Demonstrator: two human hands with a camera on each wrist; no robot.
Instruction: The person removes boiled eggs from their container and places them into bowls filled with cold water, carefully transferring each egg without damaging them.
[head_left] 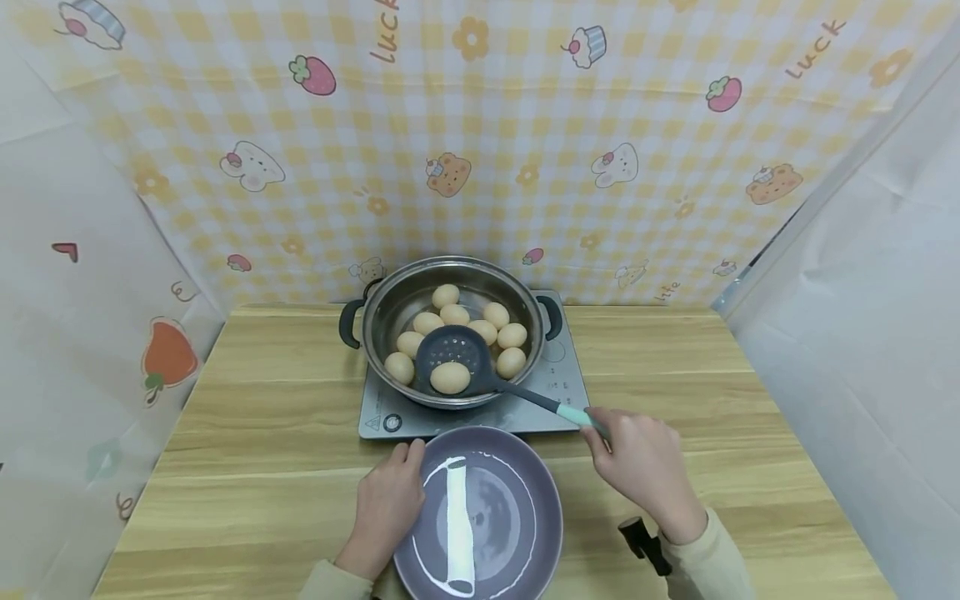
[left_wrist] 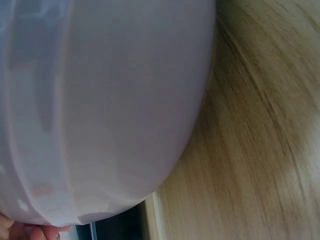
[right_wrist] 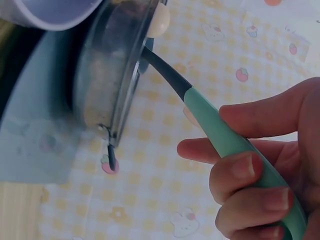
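Observation:
My right hand [head_left: 640,457] grips the mint-green handle of a slotted skimmer [right_wrist: 220,127], thumb along one side and fingers wrapped round it. The dark skimmer head is over the steel pot [head_left: 372,333] and bears one light-brown egg [head_left: 450,378]. Several more eggs [head_left: 512,336] lie in the pot around it. With its fingers at the rim, my left hand [head_left: 390,504] holds the left edge of a purple-grey plate [head_left: 553,517], which has no food on it. In the left wrist view the plate's outer side [left_wrist: 135,100] fills much of the picture, and only fingertips show.
Under the pot is a grey induction cooker [head_left: 566,392] on the wooden table [head_left: 262,408]. Black handles [head_left: 553,317] stick out from both sides of the pot. A yellow checked cloth [head_left: 495,125] hangs behind, with white sheets [head_left: 862,275] at the sides.

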